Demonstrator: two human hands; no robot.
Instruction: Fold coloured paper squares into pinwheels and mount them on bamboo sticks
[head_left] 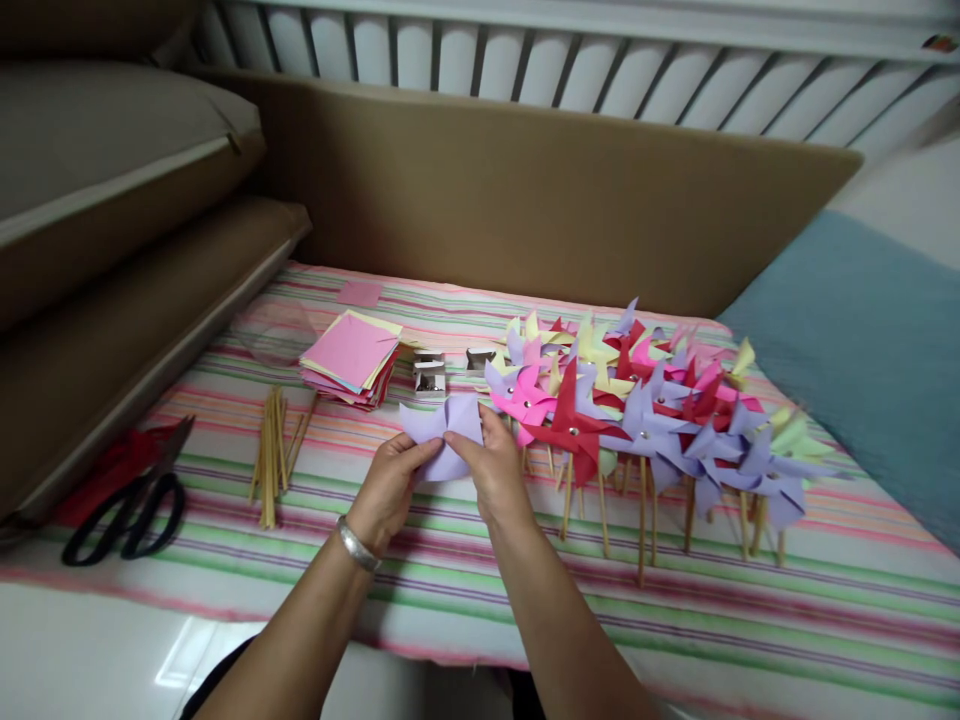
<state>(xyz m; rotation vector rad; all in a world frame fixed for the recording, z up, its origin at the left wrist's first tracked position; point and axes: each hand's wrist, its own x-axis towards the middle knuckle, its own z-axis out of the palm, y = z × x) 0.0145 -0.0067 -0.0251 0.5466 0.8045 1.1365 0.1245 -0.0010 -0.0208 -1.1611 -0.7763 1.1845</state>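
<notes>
The fingers of the left hand (386, 485) and the right hand (495, 465) grip a pale purple, slit paper sheet (450, 465), both thumbs pressing on top. A silver metal bracelet (358, 543) rings the left wrist, behind its fingers. Just beyond the fingertips sit small open cardboard boxes (430, 374); beyond and left, a stack of square coloured paper (351, 352). Left of the fingers lie thin tan wooden sticks (269, 460), then 1 pair of black-handled scissors (129, 512); right, multicoloured paper pinwheels (574, 430) on sticks.

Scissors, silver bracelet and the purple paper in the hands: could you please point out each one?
Scissors (153, 477), head view: near the pivot.
Silver bracelet (357, 546), head view: middle of its band.
Purple paper (450, 464), head view: its lower part.
</notes>
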